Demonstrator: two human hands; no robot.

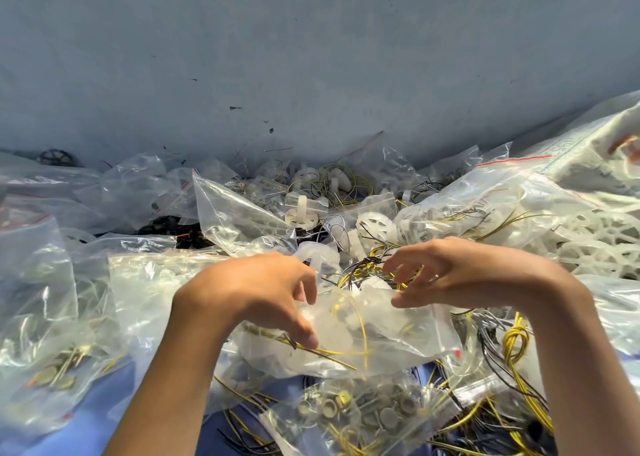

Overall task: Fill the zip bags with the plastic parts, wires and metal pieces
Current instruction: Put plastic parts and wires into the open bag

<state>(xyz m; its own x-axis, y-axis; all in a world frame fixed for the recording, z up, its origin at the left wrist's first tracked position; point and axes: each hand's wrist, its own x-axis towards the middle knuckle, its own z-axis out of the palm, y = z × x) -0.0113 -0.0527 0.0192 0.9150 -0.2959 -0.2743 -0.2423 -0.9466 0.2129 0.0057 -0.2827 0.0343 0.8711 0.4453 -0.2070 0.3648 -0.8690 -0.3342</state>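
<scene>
The left hand point(263, 293) reaches in from the lower left with the wrist bent and the palm down; its thumb lies flat on the zip bag point(398, 331) and its curled fingers meet the bag's far edge, so this grip is grasping the bag. The right hand point(460, 275) comes from the lower right, palm down, with its fingers half curled and blurred above the far edge of the same bag; its thumb touches that edge, but whether this grip is grasping anything cannot be told.

The bag lies in the middle, between the two hands, on top of other clear bags. Its long axis runs from left to right, a little lower on the right; a thin yellow wire point(363, 327) curves inside it among pale plastic parts. Just behind it is a wire bundle point(367, 268) of yellow and black, partly hidden by the right fingers; farther back stand a white plastic wheel point(375, 227) and a white wheel with a shaft point(300, 215).

In front lies a bag of metal pieces point(363, 410); to the right is a knotted yellow wire coil point(516, 341), and beyond it a large bag of white wheels point(595, 234). Empty bags point(239, 213) crowd the left; the blue surface point(86, 414) shows below them, and a grey wall point(311, 57) rises behind.
</scene>
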